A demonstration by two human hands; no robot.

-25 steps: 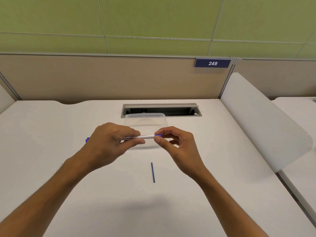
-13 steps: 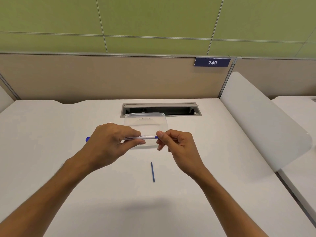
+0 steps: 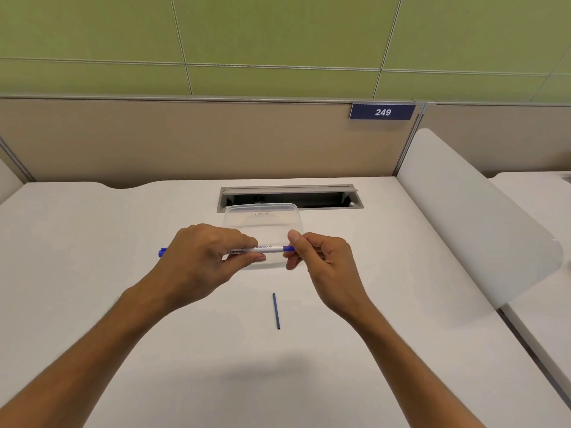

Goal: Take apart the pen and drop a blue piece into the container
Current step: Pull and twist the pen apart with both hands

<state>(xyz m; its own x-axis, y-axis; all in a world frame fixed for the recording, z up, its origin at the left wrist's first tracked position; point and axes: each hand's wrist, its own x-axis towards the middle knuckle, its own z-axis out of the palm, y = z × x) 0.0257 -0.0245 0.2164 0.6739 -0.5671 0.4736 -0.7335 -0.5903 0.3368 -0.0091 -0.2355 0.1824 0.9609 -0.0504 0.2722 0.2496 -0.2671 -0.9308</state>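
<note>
Above the white tabletop point(image 3: 92, 304), both hands hold a pen point(image 3: 265, 249) level, its length running left to right in front of a clear plastic container point(image 3: 262, 217). The left hand point(image 3: 200, 264) has its grip closed round the white barrel, thumb beneath and fingers curled over the top, and a blue end point(image 3: 162, 252) sticks out past the hand on the left. The right hand point(image 3: 324, 261) pinches the blue tip point(image 3: 289, 248) at the other end between thumb and fingertips, its remaining fingers curled loosely. Printed lettering shows on the barrel between the two hands. The container stands on the tabletop just behind the pen, near a grey cable slot point(image 3: 290, 197) set into the surface. A thin dark blue rod point(image 3: 276, 311) lies on the tabletop nearer the person, well apart from the hands and pointing roughly away from them. A sign reading 249 point(image 3: 382, 112) hangs on the beige partition behind
</note>
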